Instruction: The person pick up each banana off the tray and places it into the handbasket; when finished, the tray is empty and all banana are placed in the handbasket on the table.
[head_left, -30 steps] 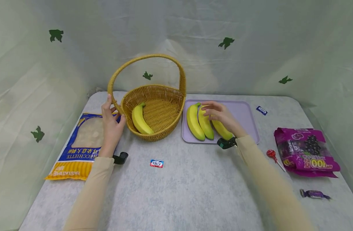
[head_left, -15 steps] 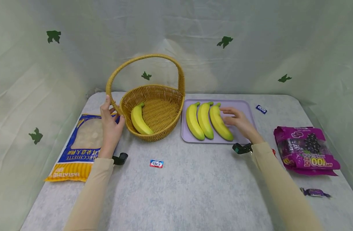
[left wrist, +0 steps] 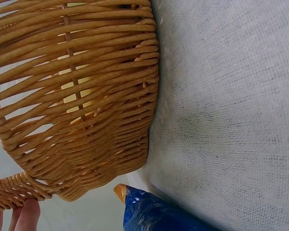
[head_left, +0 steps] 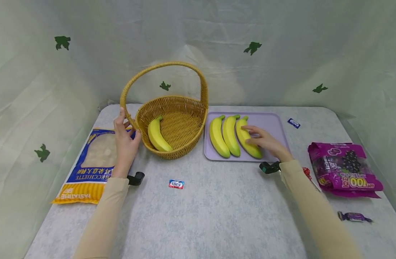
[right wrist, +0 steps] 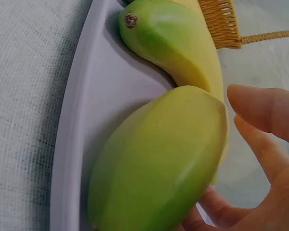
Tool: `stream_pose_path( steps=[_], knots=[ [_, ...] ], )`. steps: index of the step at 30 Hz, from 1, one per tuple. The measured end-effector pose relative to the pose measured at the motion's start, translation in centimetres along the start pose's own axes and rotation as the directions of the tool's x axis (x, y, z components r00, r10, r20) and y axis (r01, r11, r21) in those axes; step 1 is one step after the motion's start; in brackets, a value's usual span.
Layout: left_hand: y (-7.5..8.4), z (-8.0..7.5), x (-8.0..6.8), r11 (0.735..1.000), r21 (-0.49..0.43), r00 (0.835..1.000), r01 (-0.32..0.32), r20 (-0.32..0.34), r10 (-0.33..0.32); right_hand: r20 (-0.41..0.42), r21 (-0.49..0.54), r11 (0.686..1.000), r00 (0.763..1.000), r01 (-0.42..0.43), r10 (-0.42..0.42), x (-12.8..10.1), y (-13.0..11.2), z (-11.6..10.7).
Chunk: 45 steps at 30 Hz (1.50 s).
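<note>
A grey cloth-covered bench carries a wicker basket. Just right of the basket lies a lilac tray; left of it, a blue-and-yellow pasta bag; in front, a small wrapped sweet. Far right of the basket: a purple snack bag, a lollipop, a purple candy and a blue sachet.

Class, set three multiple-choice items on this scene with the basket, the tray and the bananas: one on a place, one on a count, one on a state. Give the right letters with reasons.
1. Where does the single banana lie?
A in the basket
B on the pasta bag
C beside the lollipop

2. How many bananas lie on the purple tray?
A one
B three
C five

3. What is the left hand doing?
A lying flat on the table
B holding a candy
C gripping the base of the basket handle

Key: 1 A, it rests inside the wicker wall. 2 B, three lie side by side. 3 C, its fingers wrap the handle where it meets the rim.
</note>
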<state>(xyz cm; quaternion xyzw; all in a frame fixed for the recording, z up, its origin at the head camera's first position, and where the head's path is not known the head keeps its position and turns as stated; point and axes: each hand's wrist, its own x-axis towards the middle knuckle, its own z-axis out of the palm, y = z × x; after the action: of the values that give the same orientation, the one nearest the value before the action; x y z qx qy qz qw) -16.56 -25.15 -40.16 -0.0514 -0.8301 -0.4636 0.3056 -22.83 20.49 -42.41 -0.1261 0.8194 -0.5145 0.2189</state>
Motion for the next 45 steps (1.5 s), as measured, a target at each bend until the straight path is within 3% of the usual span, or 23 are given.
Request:
stream_pose_path(
  steps=[6,13,22,32,45],
  knots=[
    [0.0,0.1,-0.1,1.0,0.002,1.0,0.003,0.0,-0.003,-0.005,-0.056,0.998,1.0,0.02,-0.02,0.6,0.0,0.3],
    [0.1,0.0,0.0,1.0,-0.003,1.0,0.009,0.004,-0.009,-0.021,-0.042,0.999,1.0,0.008,-0.009,0.3,-0.5,0.3],
    [0.0,-0.1,0.0,1.0,-0.021,1.0,0.002,0.008,-0.002,-0.007,-0.02,0.998,0.998,0.063,-0.063,-0.4,-3.1,1.0],
    [0.1,0.1,0.0,0.999,-0.032,1.0,-0.031,-0.003,0.031,0.083,0.058,0.988,0.985,0.144,-0.149,-0.1,-7.9,4.0],
    [0.0,0.1,0.0,0.999,-0.034,1.0,-0.021,-0.004,0.021,0.221,0.117,0.962,0.938,0.245,-0.266,2.8,-12.3,8.8]
  ],
)
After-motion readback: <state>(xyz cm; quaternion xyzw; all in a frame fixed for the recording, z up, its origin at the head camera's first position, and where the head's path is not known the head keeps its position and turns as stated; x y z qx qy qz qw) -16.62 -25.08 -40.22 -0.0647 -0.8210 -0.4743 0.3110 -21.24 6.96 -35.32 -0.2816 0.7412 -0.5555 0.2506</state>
